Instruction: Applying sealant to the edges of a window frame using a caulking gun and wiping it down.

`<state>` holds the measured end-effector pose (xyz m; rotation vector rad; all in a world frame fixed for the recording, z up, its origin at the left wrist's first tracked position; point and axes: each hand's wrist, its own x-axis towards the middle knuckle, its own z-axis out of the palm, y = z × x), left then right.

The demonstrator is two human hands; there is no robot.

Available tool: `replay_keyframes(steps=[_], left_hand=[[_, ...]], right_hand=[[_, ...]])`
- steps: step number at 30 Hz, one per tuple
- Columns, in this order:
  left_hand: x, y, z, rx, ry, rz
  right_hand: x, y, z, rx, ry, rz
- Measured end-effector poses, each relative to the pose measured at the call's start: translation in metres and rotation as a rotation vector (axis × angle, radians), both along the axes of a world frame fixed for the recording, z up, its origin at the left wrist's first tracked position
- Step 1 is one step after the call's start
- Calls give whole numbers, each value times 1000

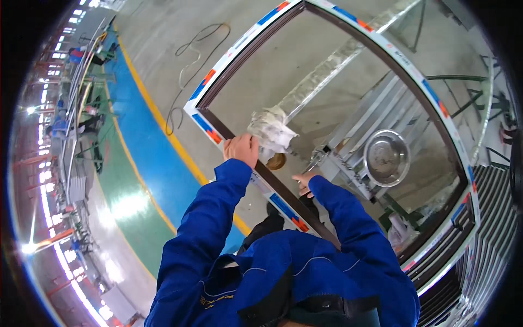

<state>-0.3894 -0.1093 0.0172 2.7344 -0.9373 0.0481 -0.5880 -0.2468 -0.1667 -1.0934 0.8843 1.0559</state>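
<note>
A large window frame [282, 203] with dark brown profiles and white, blue and orange protective film lies in front of me, holding a glass pane [321, 65]. My left hand [242, 150] is closed over the frame's near edge, close to its left corner. A crumpled whitish rag [272, 129] lies just beyond it, beside a round brownish thing [276, 161]. My right hand [306, 182] is held over the pane, inside the near edge, fingers closed. A thin tool-like thing shows at its fingertips; its kind cannot be made out.
A shiny metal bowl [387, 158] and metal profiles [370, 114] appear within the frame's outline at right. More profiles [490, 234] are stacked at far right. A hose [199, 65] lies on the floor beyond the frame; a blue walkway [136, 109] with yellow lines runs at left.
</note>
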Motion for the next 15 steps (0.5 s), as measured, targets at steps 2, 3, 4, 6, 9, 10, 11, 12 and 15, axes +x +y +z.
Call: replay_keyframes(steps=[2, 3, 4, 6, 9, 10, 11, 12, 15], left_hand=[[-2, 3, 3, -35, 56, -20], [-3, 5, 4, -31, 50, -28], [-3, 8, 5, -32, 60, -11], [1, 15, 6, -160, 175, -74], [13, 38, 5, -700, 354, -176], [17, 51, 3, -732, 324, -184], [16, 71, -1, -748, 284, -123], [15, 97, -5, -764, 226, -62], [6, 170, -29, -262, 461, 61]], right_hand=[[2, -4, 38, -4, -68, -15], [3, -3, 57, -28, -96, -11], [4, -2, 76, -27, -122, -8], [8, 3, 111, -35, -211, -21], [8, 28, 154, -138, -539, 55], [7, 36, 163, -274, -696, 156], [-1, 46, 171, -258, -813, 67], [-5, 52, 175, -275, -853, 78], [-9, 68, 173, -650, -769, 253]])
